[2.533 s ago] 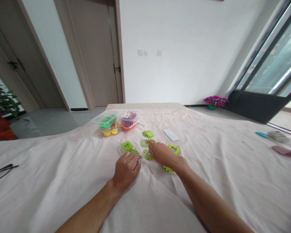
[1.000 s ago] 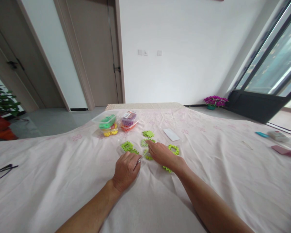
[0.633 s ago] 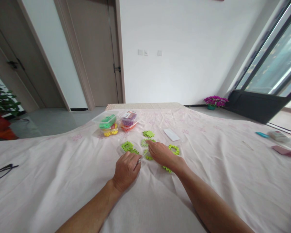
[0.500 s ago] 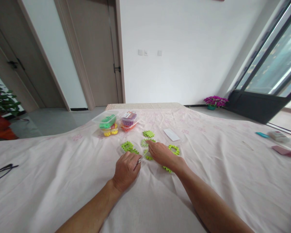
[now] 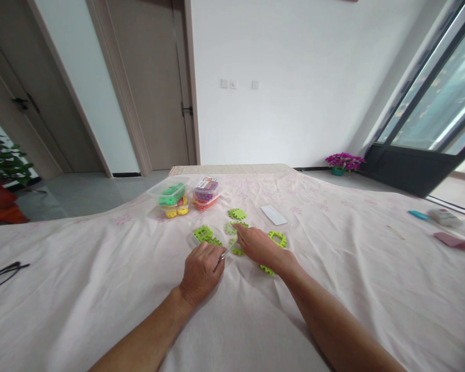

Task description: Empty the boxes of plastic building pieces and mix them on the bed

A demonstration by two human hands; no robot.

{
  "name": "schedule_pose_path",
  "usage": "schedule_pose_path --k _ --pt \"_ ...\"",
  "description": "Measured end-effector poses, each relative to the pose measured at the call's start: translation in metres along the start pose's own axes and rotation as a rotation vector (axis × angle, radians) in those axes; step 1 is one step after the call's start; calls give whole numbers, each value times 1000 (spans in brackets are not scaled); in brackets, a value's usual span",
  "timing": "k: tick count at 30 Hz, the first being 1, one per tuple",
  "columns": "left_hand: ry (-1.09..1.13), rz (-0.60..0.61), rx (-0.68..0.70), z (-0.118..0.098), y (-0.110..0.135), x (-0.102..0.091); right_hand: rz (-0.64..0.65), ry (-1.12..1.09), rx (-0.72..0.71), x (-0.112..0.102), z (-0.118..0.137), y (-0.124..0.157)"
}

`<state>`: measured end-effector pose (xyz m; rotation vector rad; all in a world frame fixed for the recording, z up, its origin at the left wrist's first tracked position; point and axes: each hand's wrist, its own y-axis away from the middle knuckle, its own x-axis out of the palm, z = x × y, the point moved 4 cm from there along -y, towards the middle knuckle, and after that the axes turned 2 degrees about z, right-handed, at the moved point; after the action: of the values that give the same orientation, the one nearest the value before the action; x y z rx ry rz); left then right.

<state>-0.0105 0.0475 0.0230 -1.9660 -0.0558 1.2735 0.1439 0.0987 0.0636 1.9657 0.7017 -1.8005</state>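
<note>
My left hand (image 5: pixel 201 271) rests on the pale pink sheet (image 5: pixel 101 289) with its fingers curled on the near edge of a clear plastic lid or tray (image 5: pixel 211 243) that carries green toothed pieces (image 5: pixel 203 234). My right hand (image 5: pixel 259 244) lies flat over more green pieces, its forefinger stretched toward one (image 5: pixel 231 227). A green square frame piece (image 5: pixel 278 238) lies just right of that hand, another (image 5: pixel 236 213) a little beyond, and one (image 5: pixel 267 269) peeks out under the wrist.
Two clear tubs, one (image 5: pixel 171 196) with green and yellow pieces and one (image 5: pixel 205 192) with purple and orange ones, stand beyond the hands. A white card (image 5: pixel 274 214) lies nearby. Black glasses (image 5: pixel 2 274) lie far left; a teal thing (image 5: pixel 418 215) and small boxes (image 5: pixel 444 217) lie far right.
</note>
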Motion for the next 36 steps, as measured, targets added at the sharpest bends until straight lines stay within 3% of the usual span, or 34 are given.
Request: schedule_pose_path --k 19,29,36 --pt "-23 29 -10 -1 -1 -1 -5 2 0 11 -2 -4" --pt "6 42 1 3 0 0 -26 65 -115 18 -3 -3" --pt "-14 -3 -48 2 -1 -2 -176 -367 -21 15 -17 -7"
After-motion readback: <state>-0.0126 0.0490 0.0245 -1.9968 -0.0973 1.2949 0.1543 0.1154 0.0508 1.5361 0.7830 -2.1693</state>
